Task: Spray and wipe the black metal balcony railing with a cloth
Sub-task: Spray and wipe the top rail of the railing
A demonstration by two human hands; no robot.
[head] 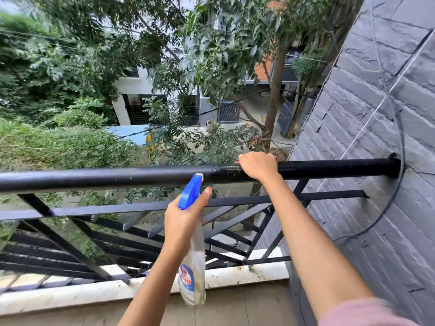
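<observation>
The person stood at the black metal railing (131, 207) of the balcony, both bare arms stretched out towards it. The left hand (182, 222) gripped a clear spray bottle (193, 267) by its neck, fingers wrapped round it and one fingertip laid along the blue trigger head (189, 191); the nozzle sat just below the top rail (117, 178) and pointed up at it. The bottle hung upright, with a blue and red label low on its body. The right hand (257, 165) lay over the top rail a little further along, towards the wall, its fingers curled down over the far side of the bar; I could not tell whether a cloth was tucked under the palm. Just to the left of that hand a wet patch (223, 171) glistened on the rail. The rail ran on to the right and met a dark grey stone wall (376, 102), where a black cable (400, 137) looped down. Below the bars ran a stained white ledge (70, 295). A pink sleeve (367, 311) showed at the right arm. Beyond the railing stood leafy trees (211, 55) and pale buildings (134, 85).
</observation>
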